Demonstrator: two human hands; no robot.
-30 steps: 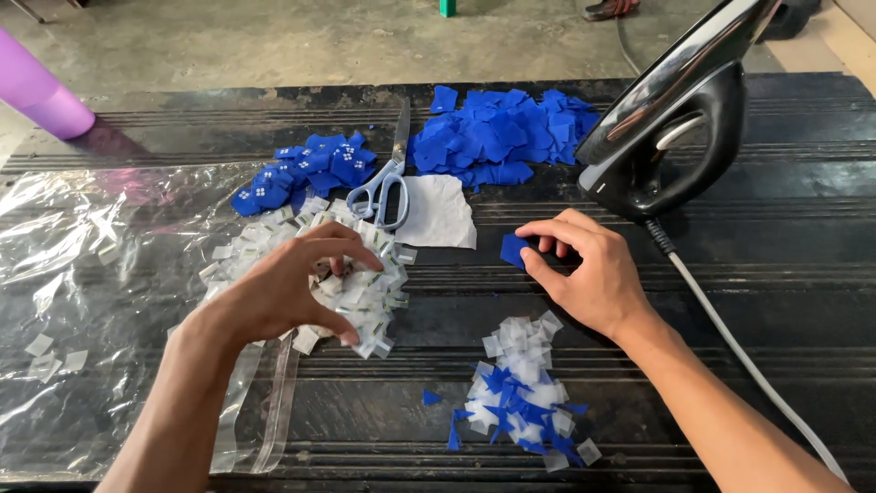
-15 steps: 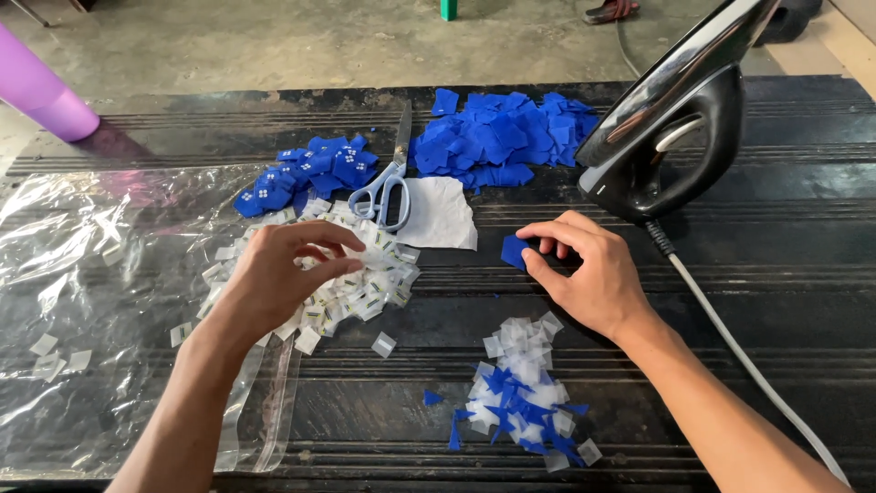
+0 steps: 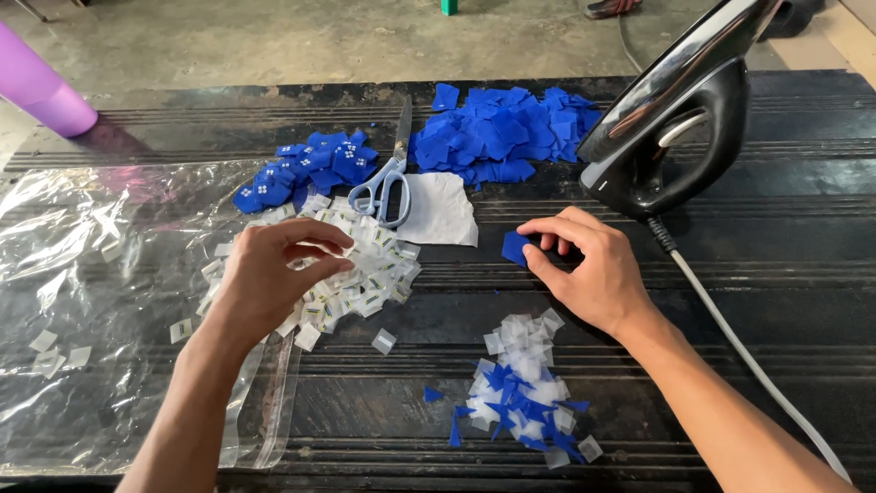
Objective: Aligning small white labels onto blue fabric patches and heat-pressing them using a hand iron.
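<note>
Head view: the left hand [image 3: 274,278] sits on the heap of small white square labels [image 3: 351,274], its fingers [image 3: 319,239] curled and pinching at one or two labels beneath the fingertips. A second ago that hand was pressed flatter into the heap; now it has lifted and drawn back, leaving stray labels beside it, so a pick looks made. The right hand [image 3: 589,269] has barely moved: its fingers [image 3: 547,230] pinch a small blue fabric square [image 3: 514,246] flat on the black ribbed tabletop [image 3: 776,274]. Just beyond the left fingers lie light-blue-handled scissors [image 3: 388,187]; past the right fingers stands an upright black iron [image 3: 675,119].
</note>
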